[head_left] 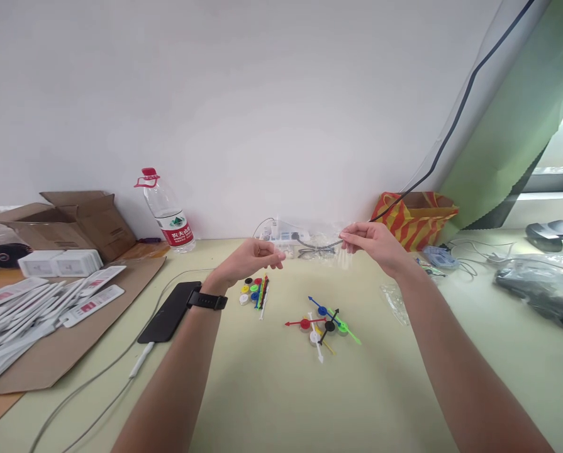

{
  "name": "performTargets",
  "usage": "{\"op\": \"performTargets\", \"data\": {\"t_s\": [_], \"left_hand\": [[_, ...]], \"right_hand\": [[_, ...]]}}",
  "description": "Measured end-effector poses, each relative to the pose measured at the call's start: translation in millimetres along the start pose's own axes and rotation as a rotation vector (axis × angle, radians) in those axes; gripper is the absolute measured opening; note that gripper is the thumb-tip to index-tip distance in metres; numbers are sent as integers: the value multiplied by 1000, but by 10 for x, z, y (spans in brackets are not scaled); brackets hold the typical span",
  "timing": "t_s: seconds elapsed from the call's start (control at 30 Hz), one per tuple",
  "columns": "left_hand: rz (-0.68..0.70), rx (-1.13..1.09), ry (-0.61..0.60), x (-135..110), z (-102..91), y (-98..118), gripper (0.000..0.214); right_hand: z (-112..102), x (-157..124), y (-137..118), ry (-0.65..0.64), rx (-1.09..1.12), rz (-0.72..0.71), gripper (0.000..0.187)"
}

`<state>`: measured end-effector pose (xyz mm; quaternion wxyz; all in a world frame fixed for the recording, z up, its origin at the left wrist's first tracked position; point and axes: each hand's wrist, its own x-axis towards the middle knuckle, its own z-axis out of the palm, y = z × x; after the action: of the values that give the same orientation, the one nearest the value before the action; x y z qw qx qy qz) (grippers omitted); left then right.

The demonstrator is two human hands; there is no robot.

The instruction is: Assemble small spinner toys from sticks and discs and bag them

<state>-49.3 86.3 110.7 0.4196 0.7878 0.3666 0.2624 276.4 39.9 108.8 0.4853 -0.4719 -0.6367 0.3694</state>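
My right hand (373, 245) is closed in a pinch on a clear plastic bag (345, 259), which hangs from the fingertips above the table's far side. My left hand (257, 259), with a black band on the wrist, has its fingers curled together; what they hold, if anything, I cannot make out. Just below it lie small round caps (254, 288) in several colours, beside a bunch of thin coloured arrow pointers (263, 292). Nearer to me sit several arrow spinners (329, 326) in red, blue, green, black, white and yellow, arrows pointing various ways.
A power strip (281, 234) with plugged-in cables stands against the wall. To the left are a water bottle (175, 223), a charging phone (170, 311), white cards (36, 308) and a cardboard box (73, 223). On the right are a striped bag (411, 217) and a plastic-wrapped item (540, 289).
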Motion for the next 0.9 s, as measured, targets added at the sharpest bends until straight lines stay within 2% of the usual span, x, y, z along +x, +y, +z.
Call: {"op": "performTargets", "data": {"t_s": [0.1,0.3,0.5,0.8,0.9], "left_hand": [[0,-4,28,6,2,-30,36],[-24,-2,-32,27,-8,-109,36],[41,-86,92,65,33,-103,38],[65,-183,138,72,15,-109,41],[54,-146,133,78,8,-121,38]], "right_hand": [[-25,1,7,39,6,7,37],[0,2,19,2,2,30,44],[80,-11,-16,-5,-39,24,47],[92,-16,-60,59,-9,4,49],[102,-13,-61,60,22,-20,48]]}}
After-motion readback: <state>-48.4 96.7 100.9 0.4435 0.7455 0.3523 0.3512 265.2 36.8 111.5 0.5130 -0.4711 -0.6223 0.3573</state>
